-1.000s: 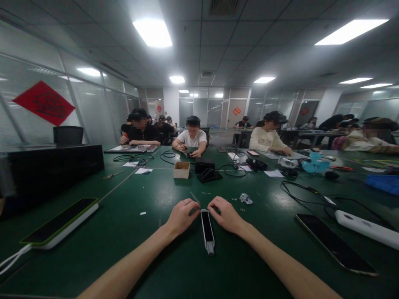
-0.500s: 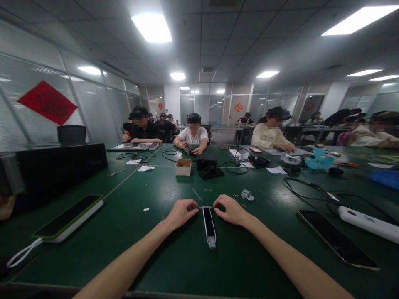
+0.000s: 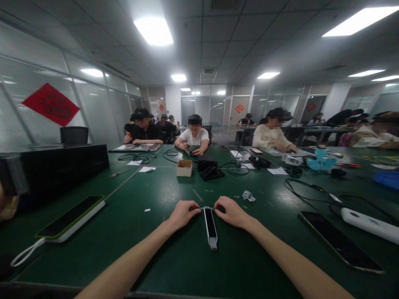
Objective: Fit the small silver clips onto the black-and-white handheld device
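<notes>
My left hand (image 3: 184, 214) and my right hand (image 3: 231, 211) rest low over the green table, facing each other, with fingertips pinched together. Between them runs a thin, small piece, too small to name, and each hand seems to grip one end of it. Just below that piece lies a slim white device (image 3: 210, 227) with a long black screen, its narrow grey tip pointing toward me. Right of my right hand sit a small silver metal part (image 3: 248, 196) and several tiny rings (image 3: 245, 207).
On the left a green-edged phone (image 3: 71, 216) lies on a white block with a strap. A black phone (image 3: 339, 240) and a white power strip (image 3: 370, 222) lie at right. Farther off stand a small cardboard box (image 3: 184, 168), a black stand (image 3: 209, 168) and a blue fan (image 3: 321, 160). Several people sit beyond.
Both hands keep nearly the same pose at the top of the slim device. The whole view has shifted slightly; nothing on the table has visibly been moved.
</notes>
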Tool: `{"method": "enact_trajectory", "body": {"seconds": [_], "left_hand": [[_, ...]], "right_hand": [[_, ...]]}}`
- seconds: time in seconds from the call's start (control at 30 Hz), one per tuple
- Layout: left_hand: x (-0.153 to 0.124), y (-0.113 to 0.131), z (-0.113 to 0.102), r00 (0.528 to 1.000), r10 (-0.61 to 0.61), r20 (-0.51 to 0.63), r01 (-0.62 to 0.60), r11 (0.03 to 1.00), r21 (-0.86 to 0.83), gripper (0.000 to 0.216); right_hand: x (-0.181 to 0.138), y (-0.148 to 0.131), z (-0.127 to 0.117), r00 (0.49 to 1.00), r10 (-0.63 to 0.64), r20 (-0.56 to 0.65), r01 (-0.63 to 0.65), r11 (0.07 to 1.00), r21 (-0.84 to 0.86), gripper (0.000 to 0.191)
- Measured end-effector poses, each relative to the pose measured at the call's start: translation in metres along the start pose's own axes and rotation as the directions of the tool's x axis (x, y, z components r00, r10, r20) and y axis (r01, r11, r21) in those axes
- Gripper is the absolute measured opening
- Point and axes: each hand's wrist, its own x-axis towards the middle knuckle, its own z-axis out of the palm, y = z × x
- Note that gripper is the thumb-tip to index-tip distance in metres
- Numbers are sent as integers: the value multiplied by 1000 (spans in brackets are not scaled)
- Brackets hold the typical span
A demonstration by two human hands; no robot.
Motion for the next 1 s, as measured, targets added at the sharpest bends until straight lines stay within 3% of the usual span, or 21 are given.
{"method": "enact_trajectory", "body": {"seconds": [0.53,1.0], "left_hand": [[1,-3,6,997,82,14,-83,994,73,23],[0,1,5,998,57,-11,-56,991,118,18]], "right_hand": [[-1,-5,-3,999,23,28,-23,1000,12,14],[1,-3,-2,1000,-24,18,24,1000,-19,12]]}}
